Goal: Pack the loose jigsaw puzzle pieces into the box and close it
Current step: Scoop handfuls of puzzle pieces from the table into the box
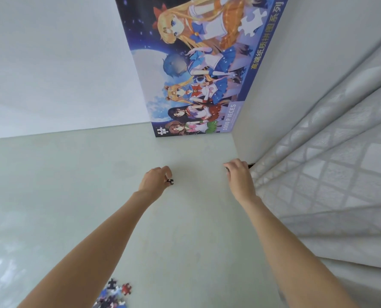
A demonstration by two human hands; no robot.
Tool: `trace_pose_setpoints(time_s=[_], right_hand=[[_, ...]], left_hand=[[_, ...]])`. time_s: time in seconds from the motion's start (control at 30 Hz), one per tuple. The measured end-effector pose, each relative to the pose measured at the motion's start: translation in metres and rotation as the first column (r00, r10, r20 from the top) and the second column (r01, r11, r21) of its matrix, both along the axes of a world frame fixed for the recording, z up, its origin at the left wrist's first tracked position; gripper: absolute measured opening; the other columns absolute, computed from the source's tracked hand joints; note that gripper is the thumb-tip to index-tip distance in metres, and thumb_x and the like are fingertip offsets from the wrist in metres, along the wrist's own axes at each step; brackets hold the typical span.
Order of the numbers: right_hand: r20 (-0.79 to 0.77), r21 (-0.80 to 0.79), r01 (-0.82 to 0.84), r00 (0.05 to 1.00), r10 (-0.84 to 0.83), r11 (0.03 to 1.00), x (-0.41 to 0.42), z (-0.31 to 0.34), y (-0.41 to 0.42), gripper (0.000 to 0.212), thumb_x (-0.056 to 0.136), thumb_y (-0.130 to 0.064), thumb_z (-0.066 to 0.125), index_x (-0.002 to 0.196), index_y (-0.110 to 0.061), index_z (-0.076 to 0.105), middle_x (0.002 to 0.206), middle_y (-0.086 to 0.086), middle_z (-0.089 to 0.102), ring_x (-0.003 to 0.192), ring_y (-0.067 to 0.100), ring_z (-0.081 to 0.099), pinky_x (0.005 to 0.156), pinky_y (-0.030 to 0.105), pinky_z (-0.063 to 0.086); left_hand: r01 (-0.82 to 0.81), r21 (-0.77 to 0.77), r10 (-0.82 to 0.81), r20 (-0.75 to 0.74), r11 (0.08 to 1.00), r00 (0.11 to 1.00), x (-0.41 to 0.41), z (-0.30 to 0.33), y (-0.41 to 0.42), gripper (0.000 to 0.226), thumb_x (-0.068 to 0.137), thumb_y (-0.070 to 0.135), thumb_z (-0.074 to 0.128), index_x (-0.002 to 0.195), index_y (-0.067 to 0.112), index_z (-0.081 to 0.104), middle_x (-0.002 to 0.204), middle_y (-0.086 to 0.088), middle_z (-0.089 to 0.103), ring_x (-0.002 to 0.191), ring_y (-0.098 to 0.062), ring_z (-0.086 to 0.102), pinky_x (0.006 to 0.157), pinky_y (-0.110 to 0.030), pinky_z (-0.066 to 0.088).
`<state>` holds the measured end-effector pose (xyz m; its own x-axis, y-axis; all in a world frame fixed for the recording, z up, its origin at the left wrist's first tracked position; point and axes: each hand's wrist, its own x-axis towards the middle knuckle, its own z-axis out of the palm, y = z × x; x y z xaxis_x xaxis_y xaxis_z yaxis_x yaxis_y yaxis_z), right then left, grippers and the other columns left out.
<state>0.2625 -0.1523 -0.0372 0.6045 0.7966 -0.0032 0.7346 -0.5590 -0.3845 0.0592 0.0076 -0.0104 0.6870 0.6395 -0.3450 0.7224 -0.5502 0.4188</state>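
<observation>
A heap of loose puzzle pieces point(113, 294) lies at the near edge of the pale worktop point(51, 185), low in the head view and close by the left forearm; farther out the left hand point(155, 180) pinches a single dark piece point(169, 182) between curled fingertips, just above or on the surface (which of the two cannot be told); the puzzle box point(198, 70), printed with cartoon figures and the words "1000 PIECES", stands on end against the wall beyond both hands, its long axis running up and away, its near edge resting on the worktop between them and somewhat nearer the right; whether it is the lid alone or the whole box, and where its opening faces, is not shown; the right hand point(236, 172) sits at the worktop's right edge with fingers curled, just beside a quilted curtain point(318, 174), and whether it grips anything there cannot be told; the held piece thus lies below and left of the box, so the left hand is judged to need a reach forward and right, while most pieces wait well behind it.
</observation>
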Motion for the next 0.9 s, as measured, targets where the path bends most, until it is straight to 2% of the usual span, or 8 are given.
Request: trace_pose_setpoints(time_s=[0.1, 0.23, 0.4, 0.47, 0.57, 0.73, 0.9], right_hand=[[-0.062, 0.091, -0.062, 0.996, 0.067, 0.994, -0.034, -0.003, -0.025, 0.022, 0.073, 0.013, 0.059, 0.084, -0.004, 0.065, 0.083, 0.013, 0.058, 0.08, 0.033, 0.052, 0.072, 0.029, 0.035], [-0.168, 0.049, -0.122, 0.977, 0.128, 0.991, -0.083, 0.001, -0.051, 0.018, 0.075, 0.007, 0.062, 0.088, -0.007, 0.062, 0.085, 0.01, 0.058, 0.081, 0.03, 0.053, 0.072, 0.028, 0.036], [-0.2, -0.066, -0.083, 0.977, 0.069, 0.994, -0.118, 0.008, -0.068, 0.015, 0.085, -0.006, 0.058, 0.101, -0.006, 0.057, 0.096, 0.011, 0.056, 0.094, 0.029, 0.05, 0.079, 0.034, 0.04], [-0.16, -0.072, -0.057, 0.986, 0.045, 0.996, -0.128, 0.012, -0.075, 0.015, 0.083, -0.009, 0.062, 0.098, -0.008, 0.058, 0.096, 0.011, 0.055, 0.094, 0.029, 0.049, 0.077, 0.035, 0.042], [-0.134, -0.098, -0.012, 0.991, -0.002, 0.995, -0.137, 0.016, -0.08, 0.016, 0.082, -0.01, 0.065, 0.097, -0.008, 0.059, 0.095, 0.011, 0.057, 0.093, 0.029, 0.051, 0.074, 0.035, 0.044], [-0.211, -0.134, 0.055, 0.974, -0.083, 0.989, -0.137, 0.016, -0.076, 0.014, 0.085, -0.011, 0.061, 0.098, -0.009, 0.059, 0.095, 0.007, 0.062, 0.093, 0.026, 0.056, 0.075, 0.032, 0.042], [-0.309, -0.17, 0.039, 0.947, -0.091, 0.985, -0.134, 0.016, -0.075, 0.017, 0.083, -0.008, 0.06, 0.1, -0.01, 0.059, 0.097, 0.005, 0.064, 0.094, 0.023, 0.058, 0.076, 0.031, 0.044]], left_hand=[[0.02, -0.03, -0.021, -0.042, 0.999, 0.999, -0.01, 0.005, -0.008, 0.012, 0.086, 0.018, 0.063, 0.096, 0.012, 0.062, 0.098, -0.007, 0.065, 0.089, -0.025, 0.06, 0.076, -0.03, 0.044], [0.031, -0.057, -0.033, -0.042, 0.998, 0.999, -0.03, 0.001, -0.023, 0.013, 0.086, 0.022, 0.064, 0.095, 0.013, 0.063, 0.102, -0.007, 0.061, 0.095, -0.024, 0.057, 0.079, -0.028, 0.043], [0.077, -0.02, -0.077, -0.017, 0.997, 0.997, -0.052, 0.0, -0.044, 0.011, 0.088, 0.019, 0.061, 0.097, 0.012, 0.063, 0.115, -0.002, 0.049, 0.109, -0.021, 0.044, 0.084, -0.029, 0.042], [0.088, -0.006, -0.088, 0.013, 0.996, 0.996, -0.06, 0.0, -0.053, 0.009, 0.089, 0.011, 0.058, 0.096, 0.012, 0.062, 0.112, -0.003, 0.052, 0.106, -0.021, 0.047, 0.082, -0.025, 0.04], [0.082, 0.01, -0.083, 0.06, 0.997, 0.995, -0.066, 0.002, -0.062, 0.019, 0.086, 0.01, 0.057, 0.105, 0.013, 0.059, 0.106, -0.004, 0.055, 0.101, -0.023, 0.05, 0.081, -0.024, 0.039], [0.044, -0.068, -0.042, 0.018, 0.997, 0.999, -0.062, 0.006, -0.06, 0.025, 0.085, 0.014, 0.062, 0.109, 0.013, 0.057, 0.102, -0.005, 0.063, 0.094, -0.024, 0.058, 0.078, -0.026, 0.042], [0.017, -0.107, -0.019, -0.017, 0.994, 1.0, -0.059, 0.003, -0.054, 0.021, 0.084, 0.016, 0.066, 0.102, 0.007, 0.06, 0.1, -0.007, 0.065, 0.092, -0.024, 0.06, 0.074, -0.024, 0.04]])
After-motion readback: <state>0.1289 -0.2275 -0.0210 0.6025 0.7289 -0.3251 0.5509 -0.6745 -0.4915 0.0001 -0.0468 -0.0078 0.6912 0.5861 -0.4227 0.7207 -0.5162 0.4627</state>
